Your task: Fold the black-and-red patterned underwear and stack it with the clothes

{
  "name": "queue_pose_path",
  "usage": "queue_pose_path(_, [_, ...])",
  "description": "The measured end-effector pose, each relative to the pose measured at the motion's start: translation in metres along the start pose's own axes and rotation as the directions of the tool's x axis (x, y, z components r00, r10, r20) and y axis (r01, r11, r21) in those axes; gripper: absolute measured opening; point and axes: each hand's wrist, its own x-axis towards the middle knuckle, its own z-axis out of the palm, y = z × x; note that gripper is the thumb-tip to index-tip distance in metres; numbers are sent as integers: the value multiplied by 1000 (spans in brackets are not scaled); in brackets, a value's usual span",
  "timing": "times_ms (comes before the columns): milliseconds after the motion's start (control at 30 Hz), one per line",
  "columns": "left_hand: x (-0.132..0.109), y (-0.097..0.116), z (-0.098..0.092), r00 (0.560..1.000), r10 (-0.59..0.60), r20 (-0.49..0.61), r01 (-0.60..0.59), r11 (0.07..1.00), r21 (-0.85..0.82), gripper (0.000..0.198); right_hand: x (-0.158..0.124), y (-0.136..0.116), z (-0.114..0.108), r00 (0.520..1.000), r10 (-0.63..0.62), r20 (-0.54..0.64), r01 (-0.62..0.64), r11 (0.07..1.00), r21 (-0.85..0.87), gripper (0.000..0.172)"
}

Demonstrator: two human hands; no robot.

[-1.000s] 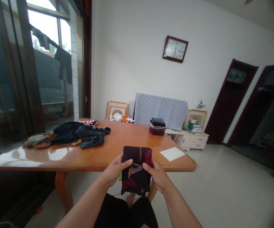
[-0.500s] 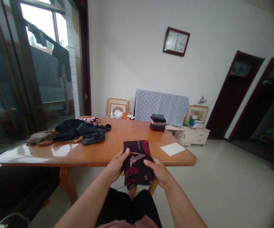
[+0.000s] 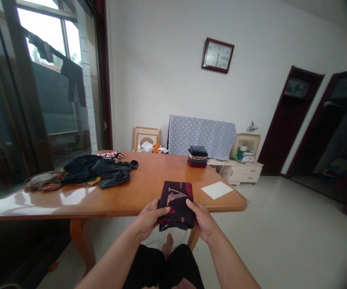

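Observation:
A dark folded cloth [image 3: 177, 204] with red patterns and pale lettering is held in front of the table's near edge. My left hand [image 3: 149, 218] grips its left side, thumb on top and fingers beneath. On the right side, my right hand [image 3: 202, 220] grips it the same way. Farther back on the wooden table [image 3: 152, 172] stands a neat stack of folded clothes [image 3: 197, 156]. A loose heap of dark clothes [image 3: 98, 170] lies on the table's left part. Near the right corner rests a white sheet [image 3: 217, 190].
Behind the table are a dotted grey-blue cover [image 3: 202, 134], a white cabinet [image 3: 244, 172] and framed pictures leaning at the wall. A clock [image 3: 218, 55] hangs above. Tall windows stand on the left, dark doors on the right.
My left hand has slid lower along the cloth, its thumb now lying farther across it. The cloth's lower end looks more tucked in. The view has shifted slightly.

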Motion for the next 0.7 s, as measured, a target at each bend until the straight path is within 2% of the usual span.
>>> queue_pose_path(133, [1,2,-1,998,56,-15,-56,998,27,49,3,3,-3,999,24,-44,-27,998,-55,53])
queue_pose_path(200, [3,3,0,991,124,-48,-118,986,117,52,7,5,-7,987,-43,-154,25,993,-118,52])
queue_pose_path(267, [5,5,1,964,252,-80,-216,925,311,52,11,7,-8,937,-171,-305,112,973,-202,50])
queue_pose_path(333, [6,7,3,915,395,-77,-277,757,593,50,11,7,-4,891,-261,-371,160,946,-281,51])
queue_pose_path(400, [5,7,9,870,493,-24,-250,483,839,53,8,7,8,916,-263,-304,172,940,-295,53])
queue_pose_path(467, [2,4,17,847,526,74,-204,193,960,58,4,7,24,958,-225,-180,184,958,-218,57])
queue_pose_path(533, [-3,-1,28,830,522,197,-214,-29,977,60,1,8,36,975,-203,-94,197,978,-71,61])
queue_pose_path(600, [-9,-9,37,811,509,288,-248,-147,958,60,2,9,40,977,-196,-84,202,976,76,59])
queue_pose_path(700, [-17,-20,47,790,490,369,-322,-181,929,58,8,13,30,967,-184,-176,216,959,182,57])
